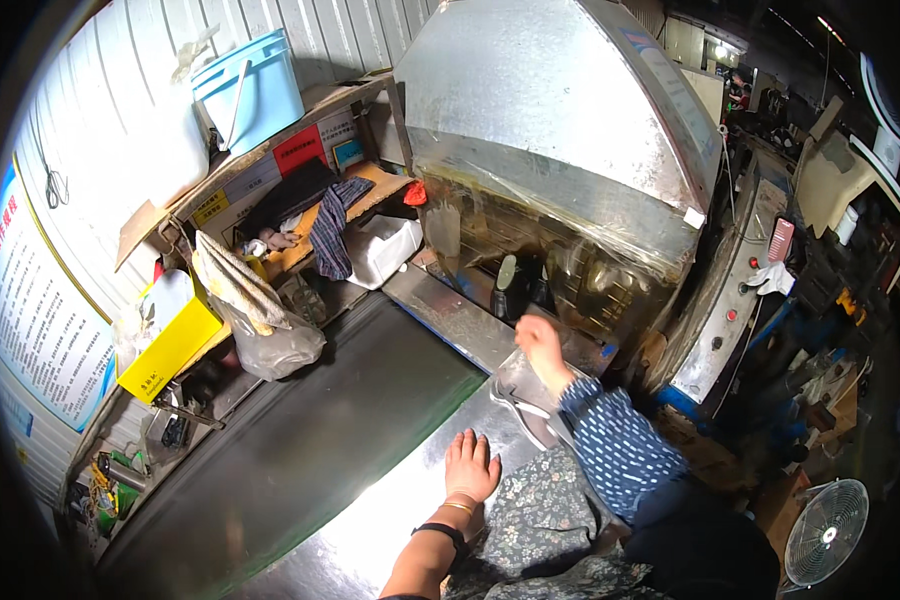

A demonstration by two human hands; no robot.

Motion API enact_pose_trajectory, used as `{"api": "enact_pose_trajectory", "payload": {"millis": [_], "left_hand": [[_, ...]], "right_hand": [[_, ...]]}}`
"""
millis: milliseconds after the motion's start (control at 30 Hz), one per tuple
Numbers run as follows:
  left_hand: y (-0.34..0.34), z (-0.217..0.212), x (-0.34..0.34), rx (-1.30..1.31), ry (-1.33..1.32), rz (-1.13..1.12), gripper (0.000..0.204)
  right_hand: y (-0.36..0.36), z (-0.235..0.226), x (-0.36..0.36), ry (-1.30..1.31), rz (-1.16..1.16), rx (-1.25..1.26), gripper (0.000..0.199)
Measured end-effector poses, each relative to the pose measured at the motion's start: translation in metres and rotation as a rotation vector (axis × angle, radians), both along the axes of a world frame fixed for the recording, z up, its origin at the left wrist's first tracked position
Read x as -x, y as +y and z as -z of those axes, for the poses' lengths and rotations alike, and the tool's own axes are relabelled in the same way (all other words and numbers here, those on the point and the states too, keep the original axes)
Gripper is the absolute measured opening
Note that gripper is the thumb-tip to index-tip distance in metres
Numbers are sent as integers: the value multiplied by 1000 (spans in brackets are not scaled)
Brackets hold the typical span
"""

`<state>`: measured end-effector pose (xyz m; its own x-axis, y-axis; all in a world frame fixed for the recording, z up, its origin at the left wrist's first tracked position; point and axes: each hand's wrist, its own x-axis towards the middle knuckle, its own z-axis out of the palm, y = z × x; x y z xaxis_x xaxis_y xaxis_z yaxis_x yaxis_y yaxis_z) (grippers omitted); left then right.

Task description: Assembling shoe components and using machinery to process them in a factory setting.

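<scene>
My left hand (472,468) lies flat on the shiny metal tabletop (355,520), fingers stretched out and nothing in it. My right hand (540,345), in a blue patterned sleeve, is raised beyond the table's far edge, in front of the opening under a metal hood. Its fingers are curled closed; whatever they may hold is hidden. Below it, metal pincers (525,410) rest on the table near my apron. Just past my right hand, a pair of dark shoe-shaped pieces (510,285) stands in the opening, one with a pale sole-like face.
A dark conveyor belt (310,430) runs along the left of the table. The large metal hood (560,110) stands ahead. Left shelves carry a blue bucket (250,90), a yellow box (173,345), cloths and a white tray (382,250). A fan (827,533) is at lower right.
</scene>
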<state>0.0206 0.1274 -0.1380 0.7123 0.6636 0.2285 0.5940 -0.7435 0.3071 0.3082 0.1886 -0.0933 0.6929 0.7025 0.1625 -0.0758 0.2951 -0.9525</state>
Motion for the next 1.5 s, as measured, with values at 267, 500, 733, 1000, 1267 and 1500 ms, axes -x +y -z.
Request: {"api": "enact_pose_trajectory", "payload": {"millis": [267,500,733,1000,1267,1500], "left_hand": [[-2,3,1,-37,-24,21,56],[-4,4,3,-13,4,29,58],[-7,6,5,21,16,3,59],[-7,12,6,-25,-51,34,58],[-4,18,4,-85,-53,71,58],[-6,16,4,-95,-61,90,55]], "right_hand": [[-301,-2,22,185,-36,275,21],[-540,-4,-21,-577,699,742,25],[-582,-5,-31,-729,926,1349,66],[-585,2,-36,-309,1100,1313,99],[-599,-3,-76,232,980,1105,94],[-615,29,-79,253,987,733,37]]}}
